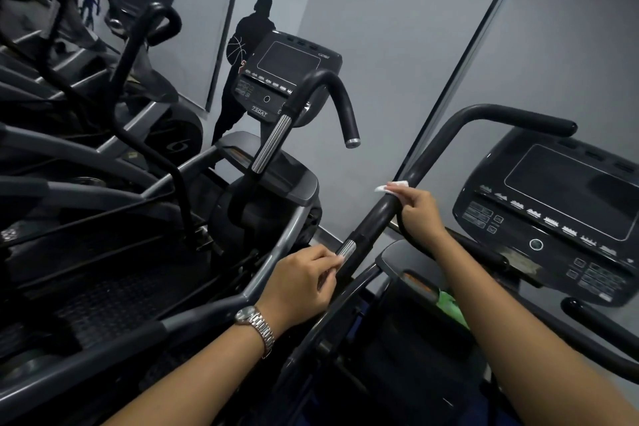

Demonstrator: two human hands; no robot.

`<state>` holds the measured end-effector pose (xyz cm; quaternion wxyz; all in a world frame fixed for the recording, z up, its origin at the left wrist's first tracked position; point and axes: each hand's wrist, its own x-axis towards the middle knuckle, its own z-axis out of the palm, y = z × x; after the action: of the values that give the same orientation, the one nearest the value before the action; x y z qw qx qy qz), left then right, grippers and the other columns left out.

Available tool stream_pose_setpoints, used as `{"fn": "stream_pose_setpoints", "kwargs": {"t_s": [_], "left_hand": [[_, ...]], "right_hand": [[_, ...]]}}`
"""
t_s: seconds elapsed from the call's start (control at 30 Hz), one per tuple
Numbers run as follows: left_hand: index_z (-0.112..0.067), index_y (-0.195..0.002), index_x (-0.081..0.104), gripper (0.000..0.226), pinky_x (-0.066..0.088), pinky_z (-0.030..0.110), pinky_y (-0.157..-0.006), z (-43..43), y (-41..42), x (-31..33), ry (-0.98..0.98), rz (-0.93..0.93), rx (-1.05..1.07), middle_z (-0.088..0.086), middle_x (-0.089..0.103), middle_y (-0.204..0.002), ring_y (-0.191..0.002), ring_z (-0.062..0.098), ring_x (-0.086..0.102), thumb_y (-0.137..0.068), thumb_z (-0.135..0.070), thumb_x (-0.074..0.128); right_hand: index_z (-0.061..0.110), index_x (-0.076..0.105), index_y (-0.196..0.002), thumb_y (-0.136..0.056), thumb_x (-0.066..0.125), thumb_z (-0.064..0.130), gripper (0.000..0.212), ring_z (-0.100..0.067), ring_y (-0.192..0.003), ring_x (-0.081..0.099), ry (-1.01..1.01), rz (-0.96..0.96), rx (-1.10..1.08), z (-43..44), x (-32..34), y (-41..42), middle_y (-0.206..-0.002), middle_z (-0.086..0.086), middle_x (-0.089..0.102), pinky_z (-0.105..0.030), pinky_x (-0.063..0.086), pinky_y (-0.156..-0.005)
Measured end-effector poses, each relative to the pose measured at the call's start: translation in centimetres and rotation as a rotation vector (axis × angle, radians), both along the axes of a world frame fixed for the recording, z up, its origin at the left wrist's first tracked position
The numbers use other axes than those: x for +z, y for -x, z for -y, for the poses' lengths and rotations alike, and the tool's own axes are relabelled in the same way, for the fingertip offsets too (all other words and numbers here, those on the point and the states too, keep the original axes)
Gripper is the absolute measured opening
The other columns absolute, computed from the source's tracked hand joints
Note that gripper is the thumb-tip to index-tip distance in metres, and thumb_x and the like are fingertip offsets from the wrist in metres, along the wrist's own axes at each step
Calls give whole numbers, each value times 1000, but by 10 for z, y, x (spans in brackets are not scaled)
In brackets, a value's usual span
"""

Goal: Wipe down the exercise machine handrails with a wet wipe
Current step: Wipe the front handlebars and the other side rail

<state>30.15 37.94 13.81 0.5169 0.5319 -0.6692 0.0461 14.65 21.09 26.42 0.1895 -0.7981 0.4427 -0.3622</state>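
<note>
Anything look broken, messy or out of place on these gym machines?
Little stands out. A green object sits low in the machine frame below the right forearm; I cannot tell what it is. The right hand presses the white wipe to the handrail.

open gap left of handrail (375, 218), console (553, 204) crowding its right

A gym is shown. Rows of exercise machines (103, 156) with black handrails (449, 156) and button consoles (567, 214) are lined along a grey mirrored wall (397, 10).

Matt black handrail (375, 218), ribbed chrome sensor (346, 249)
</note>
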Motion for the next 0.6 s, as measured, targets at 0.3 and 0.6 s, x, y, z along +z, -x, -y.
{"fn": "stream_pose_setpoints", "kwargs": {"t_s": [0.3,0.6], "left_hand": [[-15,-132,53,41,43,22,-100,-21,-1,-5,-120,-38,28,-5,56,-130,-119,9,51,-91,-18,51],[-15,-139,44,51,39,30,-103,-42,-1,-16,-174,-13,107,-1,50,-137,-126,13,45,-92,-32,53]], "right_hand": [[16,62,-125,-74,42,-25,68,-21,-135,41,288,-420,299,-74,-51,12,-142,3,49,-33,34,-112],[17,52,-136,-74,41,-23,74,-14,-144,20,433,-655,216,-116,-68,-8,-147,8,41,-36,36,-106]]}}
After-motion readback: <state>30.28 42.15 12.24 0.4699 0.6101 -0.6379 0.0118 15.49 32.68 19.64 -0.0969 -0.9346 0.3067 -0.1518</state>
